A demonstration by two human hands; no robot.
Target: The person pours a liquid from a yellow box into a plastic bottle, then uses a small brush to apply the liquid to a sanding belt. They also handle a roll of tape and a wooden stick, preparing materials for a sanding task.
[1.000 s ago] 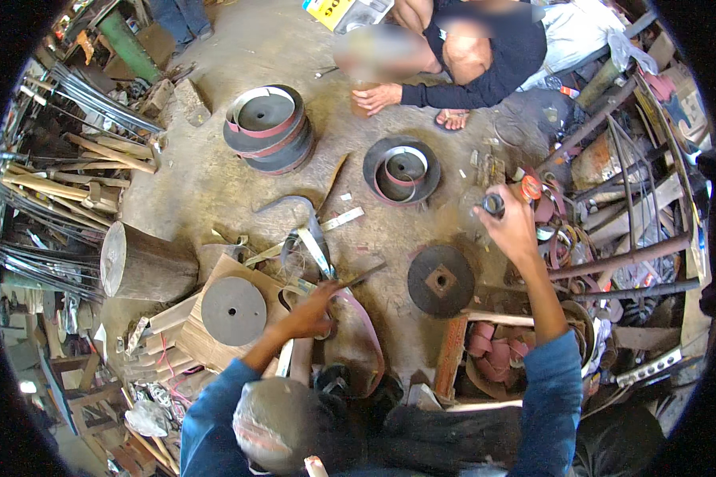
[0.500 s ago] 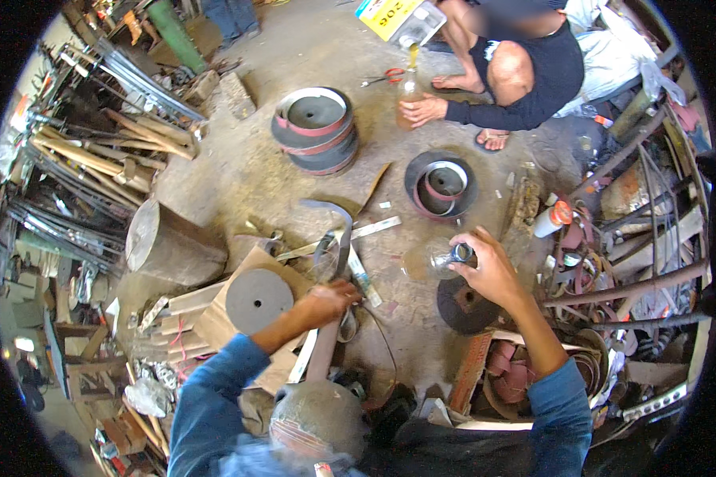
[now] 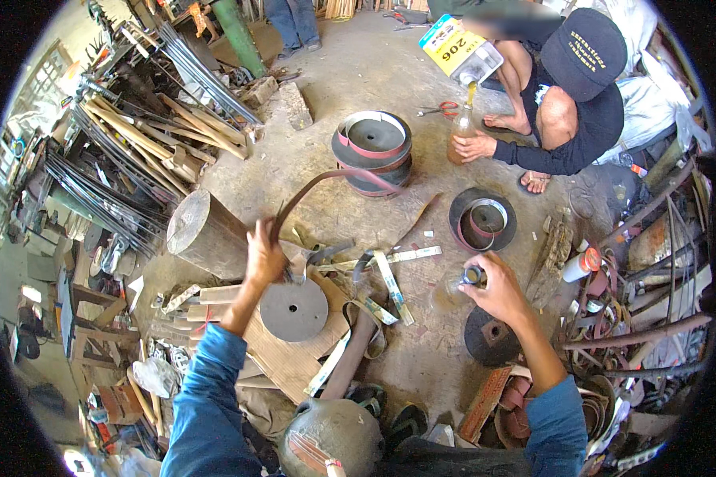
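Hand, left (image 3: 265, 254): closed on one end of a reddish strip (image 3: 302, 191), which is held up in a curve.
Hand, right (image 3: 497, 290): pinched round the dark neck of a clear bottle (image 3: 449, 296); whether floor is touched by it cannot be told.
Grey disc (image 3: 293, 308): laid on a brown board (image 3: 322, 362), near the left hand.
Dark disc (image 3: 485, 338): seen just beside the right hand.
Co-worker's hand (image 3: 476, 147): wrapped round another bottle (image 3: 463, 126), into which yellowish liquid is being poured from a jug (image 3: 480, 63).
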